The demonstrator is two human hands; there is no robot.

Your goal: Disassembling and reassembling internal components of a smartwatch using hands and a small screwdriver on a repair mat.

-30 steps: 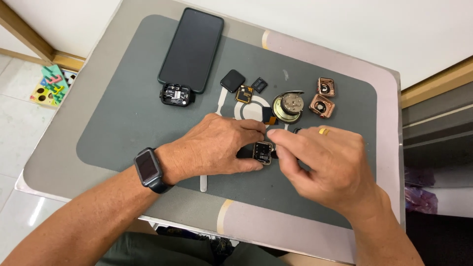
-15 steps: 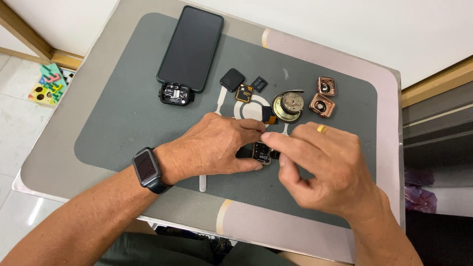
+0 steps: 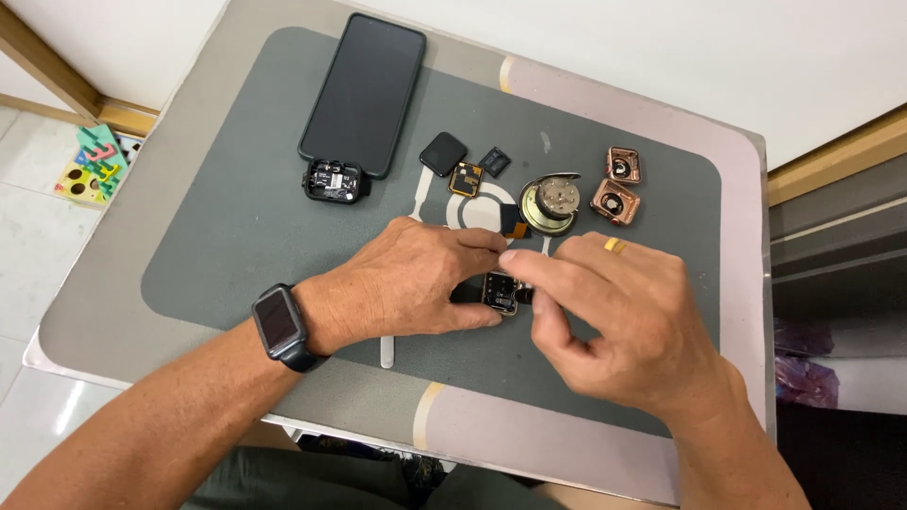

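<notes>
Silver watch case (image 3: 500, 292) — open side up, lying flat, left hand (image 3: 406, 283) pinching it, right hand (image 3: 614, 321) touching.

Left hand (image 3: 406, 283): pins the open smartwatch body (image 3: 501, 291) on the grey mat (image 3: 236, 217).
Right hand (image 3: 614, 321): fingertips touch the watch body from the right side.
Beyond the grip: round metal part (image 3: 551, 201), two copper watch cases (image 3: 619, 184).
Far left of grip: black phone (image 3: 364, 90).
</notes>
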